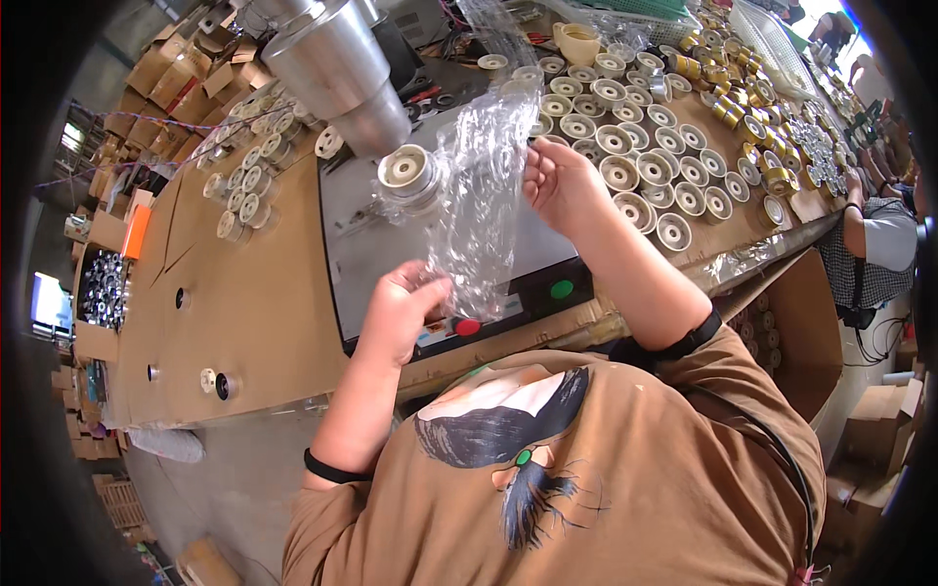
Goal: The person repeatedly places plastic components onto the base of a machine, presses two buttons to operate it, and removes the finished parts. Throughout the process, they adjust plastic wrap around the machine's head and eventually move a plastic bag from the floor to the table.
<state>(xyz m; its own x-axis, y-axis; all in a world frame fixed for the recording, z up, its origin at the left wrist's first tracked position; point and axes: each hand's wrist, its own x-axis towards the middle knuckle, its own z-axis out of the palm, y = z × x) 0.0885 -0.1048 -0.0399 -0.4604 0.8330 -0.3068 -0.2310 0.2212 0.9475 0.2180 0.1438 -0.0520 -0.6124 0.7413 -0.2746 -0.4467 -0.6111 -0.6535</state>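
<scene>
A strip of clear crinkled plastic film (481, 195) is stretched between my hands, trailing up toward the back of the table. My left hand (403, 308) grips its lower end, thumb against fingers. At the film's right edge my right hand (562, 186) is closed, with the fingers curled in a pinch. Just left of the film, a cream round part with a ringed centre (404, 169) stands on the grey plate (357, 230), with film around its lower side. Over it hangs the metal press head (342, 78).
A green button (562, 289) and a red button (467, 327) sit on the machine's front edge. Many cream round parts (674, 168) fill the table at right, gold rings (752, 129) beyond. More parts (256, 181) stand at left. Another person (873, 239) is at far right.
</scene>
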